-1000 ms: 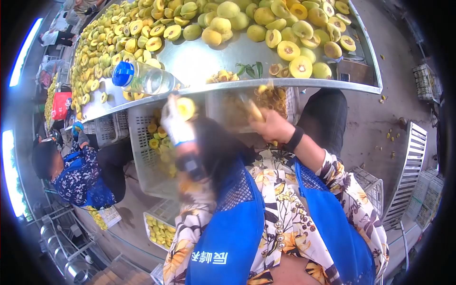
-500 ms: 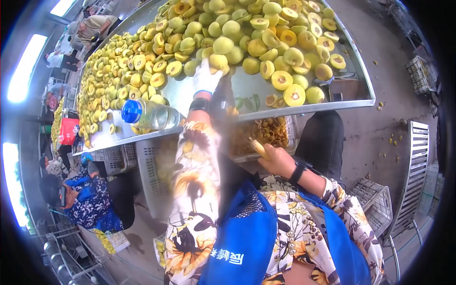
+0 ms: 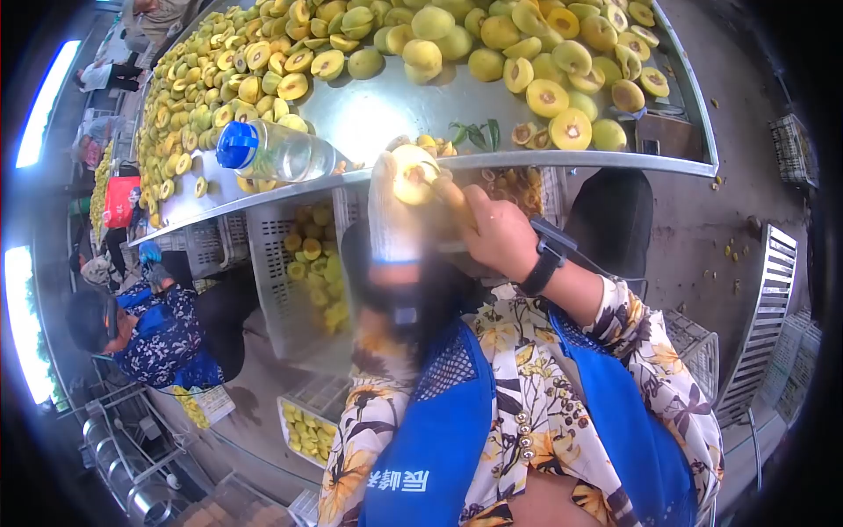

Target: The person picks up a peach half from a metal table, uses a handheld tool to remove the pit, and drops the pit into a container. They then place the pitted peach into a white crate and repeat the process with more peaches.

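Note:
Gloved in white, my left hand (image 3: 392,220) holds a halved yellow-green fruit (image 3: 414,176) cut side up, just off the front edge of the metal table (image 3: 369,114). My bare right hand (image 3: 503,233) is closed around the handle of a small tool (image 3: 452,200), whose tip meets the cut face of the fruit. Fruit halves and whole fruits (image 3: 430,24) are heaped on the table beyond both hands. A clear bottle with a blue cap (image 3: 285,154) lies on its side at the table edge, left of my left hand.
Below the table stand a white crate of fruit (image 3: 272,281) and a bin of scraps (image 3: 514,186). Another crate (image 3: 303,430) sits on the floor. A co-worker (image 3: 167,338) sits at the left. A slatted metal rack (image 3: 760,321) stands at the right.
My left hand has come back from the fruit pile toward me, now with a cut fruit. My right hand has risen to meet it with the tool. The view has shifted slightly.

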Action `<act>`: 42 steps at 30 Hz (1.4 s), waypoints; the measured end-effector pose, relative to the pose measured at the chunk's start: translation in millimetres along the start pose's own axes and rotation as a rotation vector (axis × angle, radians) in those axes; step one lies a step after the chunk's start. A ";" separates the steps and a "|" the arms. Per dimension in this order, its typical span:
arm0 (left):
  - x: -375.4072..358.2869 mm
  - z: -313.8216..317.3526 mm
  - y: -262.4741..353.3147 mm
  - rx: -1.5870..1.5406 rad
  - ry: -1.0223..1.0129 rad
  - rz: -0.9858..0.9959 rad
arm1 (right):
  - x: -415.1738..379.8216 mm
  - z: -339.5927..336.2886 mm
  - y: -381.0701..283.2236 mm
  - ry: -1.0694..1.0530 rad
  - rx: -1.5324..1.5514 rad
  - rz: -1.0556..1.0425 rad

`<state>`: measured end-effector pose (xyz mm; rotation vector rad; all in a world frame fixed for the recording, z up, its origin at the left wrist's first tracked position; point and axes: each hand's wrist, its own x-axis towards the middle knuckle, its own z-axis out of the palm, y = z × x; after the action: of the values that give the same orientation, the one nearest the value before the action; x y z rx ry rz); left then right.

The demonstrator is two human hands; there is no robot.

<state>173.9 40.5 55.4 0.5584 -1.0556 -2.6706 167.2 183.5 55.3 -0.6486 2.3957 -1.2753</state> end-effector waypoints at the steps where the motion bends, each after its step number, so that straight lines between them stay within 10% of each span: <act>1: -1.2 -4.2 -2.5 0.025 -0.035 0.022 | -3.3 1.8 0.1 0.007 0.004 0.006; 13: -6.3 -16.4 -19.1 0.119 -0.134 0.097 | -25.1 10.3 7.3 -0.013 -0.049 -0.030; 19: 10.4 -34.9 -10.4 -0.009 -0.346 -0.365 | -25.3 5.9 6.5 -0.160 -0.093 0.045; 26: -17.0 -4.7 -18.4 0.293 0.117 0.025 | -25.4 8.1 6.8 -0.140 0.043 0.087; 36: -14.0 -19.2 -44.0 0.154 0.177 0.101 | -26.2 4.4 1.5 -0.231 0.248 0.256; 42: -11.4 -6.9 -27.3 0.073 0.176 -0.215 | -32.1 18.7 2.3 -0.176 0.066 0.194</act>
<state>185.5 59.7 35.0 0.9523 -1.1017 -2.7069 202.8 189.4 46.3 -0.4747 2.2043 -1.1600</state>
